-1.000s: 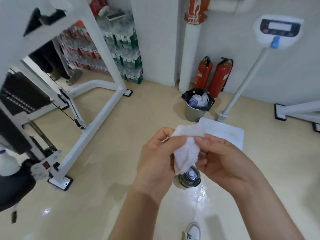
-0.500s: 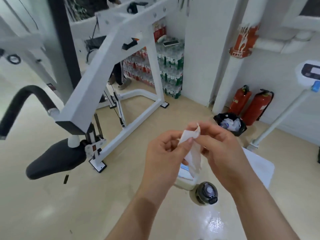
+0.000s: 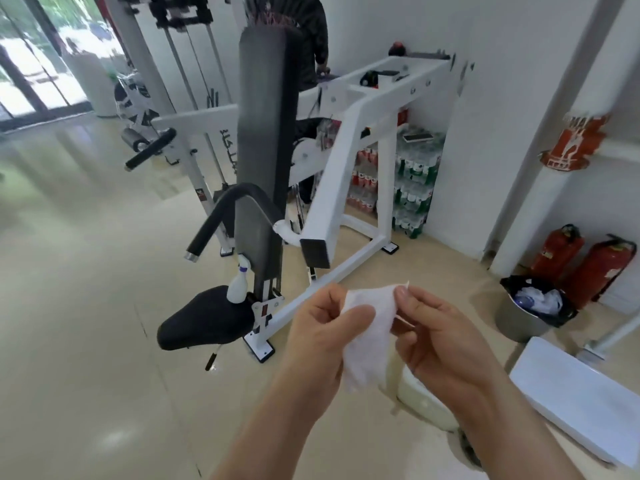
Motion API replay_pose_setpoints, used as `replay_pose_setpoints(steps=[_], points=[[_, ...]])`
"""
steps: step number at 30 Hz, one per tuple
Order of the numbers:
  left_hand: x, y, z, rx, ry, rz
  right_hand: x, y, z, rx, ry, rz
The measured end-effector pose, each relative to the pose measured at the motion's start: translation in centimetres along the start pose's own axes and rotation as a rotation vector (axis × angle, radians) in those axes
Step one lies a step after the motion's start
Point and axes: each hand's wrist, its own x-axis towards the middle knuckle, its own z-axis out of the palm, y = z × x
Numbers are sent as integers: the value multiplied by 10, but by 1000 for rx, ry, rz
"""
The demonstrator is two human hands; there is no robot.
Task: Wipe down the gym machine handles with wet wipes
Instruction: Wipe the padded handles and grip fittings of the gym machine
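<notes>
Left hand: thumb and curled fingers pinching one edge of thin white crumpled wet wipe.

Right hand: fingertips pinching opposite upper edge of same wipe. Sheet spread between both sets of fingers, lower part hanging below them.

Black foam-covered curved machine handle, metal end cap: up and left of left fingers, well apart from both hands, mounted on white steel-framed gym machine.

Straight black handle: farther off, above and left.

Black padded seat: left of left fingers.

Small white plastic spray bottle, purple collar: upright at rear of seat, contents not discernible.

Round metal waste bin, black bag liner: right of right fingers, well apart. Inside: crumpled white waste plus something bluish, kind not discernible.

Two red fire extinguishers: just behind bin, against wall.

Stacked shrink-wrapped packs of drink bottles, red and green labels: far beyond fingers, at wall.

Pale cream tub-like object: on floor directly beneath right hand, partly hidden, contents not discernible.

White flat rectangular platform: on floor, below and right of right fingers.
</notes>
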Motion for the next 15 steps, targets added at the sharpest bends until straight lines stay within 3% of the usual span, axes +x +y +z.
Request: replay_pose_setpoints(steps=[3,6,8,10,15], points=[[-18,18,-50,12,-10,-51,7,32,49,11,28,-3],[-30,27,-99,437,2,-60,18,58,87,-282,171,-164],[-38,36,-126,549,16,-19,26,69,105,-472,245,-278],[-44,45,-151,457,61,29,35,76,121,-518,239,-317],[-51,58,-197,-64,82,48,55,98,162,-585,149,-255]])
